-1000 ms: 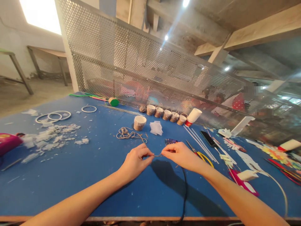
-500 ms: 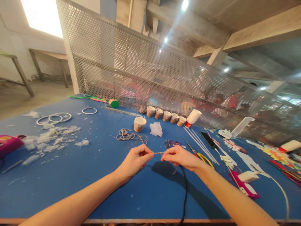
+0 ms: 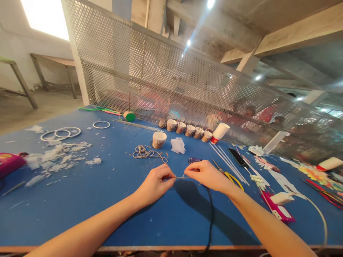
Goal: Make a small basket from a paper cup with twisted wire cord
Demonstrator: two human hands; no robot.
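Observation:
Between my two hands a short length of thin cord is stretched level above the blue table. My left hand pinches one end between thumb and fingers. Fingertips of my right hand are closed on the other end, where a short strand sticks up. Beyond my left hand lies a loose coil of cord, beside a small cup with a wrapped brown side and white rim. A stack of thin white sheets lies right of the cup. Scissors with yellow handles lie partly behind my right arm.
Several small handled buckets line up before the perforated metal screen, beside stacked paper cups. White scraps and rings lie left. White sticks, a phone and a pink power strip lie right. A black cable crosses the front edge.
My right hand has lifted slightly and its fingers have shifted on the cord, with a strand now bent upward. My left hand keeps its pinch, nearly still.

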